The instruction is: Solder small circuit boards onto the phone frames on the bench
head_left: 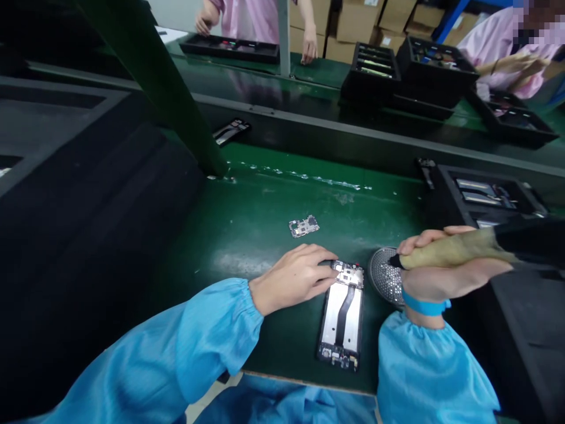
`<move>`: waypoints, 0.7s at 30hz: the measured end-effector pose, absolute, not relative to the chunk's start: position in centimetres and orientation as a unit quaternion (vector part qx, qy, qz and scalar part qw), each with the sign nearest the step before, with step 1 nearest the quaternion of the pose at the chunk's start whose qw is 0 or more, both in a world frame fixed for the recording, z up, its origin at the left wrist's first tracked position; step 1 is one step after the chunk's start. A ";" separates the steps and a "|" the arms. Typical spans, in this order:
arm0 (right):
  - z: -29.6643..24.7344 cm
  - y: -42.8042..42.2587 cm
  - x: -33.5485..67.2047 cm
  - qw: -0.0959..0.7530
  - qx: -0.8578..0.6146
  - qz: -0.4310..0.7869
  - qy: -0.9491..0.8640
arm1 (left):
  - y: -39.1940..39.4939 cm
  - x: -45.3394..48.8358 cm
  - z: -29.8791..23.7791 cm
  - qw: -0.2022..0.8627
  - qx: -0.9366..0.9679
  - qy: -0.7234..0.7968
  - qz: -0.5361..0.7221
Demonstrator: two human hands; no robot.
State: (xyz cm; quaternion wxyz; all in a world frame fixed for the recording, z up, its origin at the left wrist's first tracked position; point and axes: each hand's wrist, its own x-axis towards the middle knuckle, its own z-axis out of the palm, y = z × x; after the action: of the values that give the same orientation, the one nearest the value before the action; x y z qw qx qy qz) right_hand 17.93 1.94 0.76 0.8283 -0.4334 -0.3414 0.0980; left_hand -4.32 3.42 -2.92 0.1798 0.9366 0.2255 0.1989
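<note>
An opened phone lies on the green bench, its metal inside, black ribbon cable and boards facing up. My left hand grips its upper left side, fingertips resting at the circuit board in its top end. In my right hand is an electric screwdriver with a yellowish wrapped body, held nearly level and pointing left. Its dark tip is over a round, dimpled metal screw dish beside the phone; whether a screw sits on the tip I cannot tell. A loose circuit board lies beyond my left hand.
A large black box stands at left, near a slanting green post. Black trays of phone parts are at right. Another phone part lies by the back ledge. Beyond it, two people in pink handle trays.
</note>
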 end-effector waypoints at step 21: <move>0.9 0.5 18.5 0.814 -0.451 0.140 -0.340 | 3.4 -4.2 -2.8 0.169 0.940 0.222 0.198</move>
State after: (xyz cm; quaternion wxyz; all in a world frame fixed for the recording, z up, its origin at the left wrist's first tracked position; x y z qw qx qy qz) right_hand 18.54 0.45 0.93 0.8137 -0.4507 -0.3396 0.1396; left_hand -4.20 3.45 -2.83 0.1689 0.9397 0.2219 0.1980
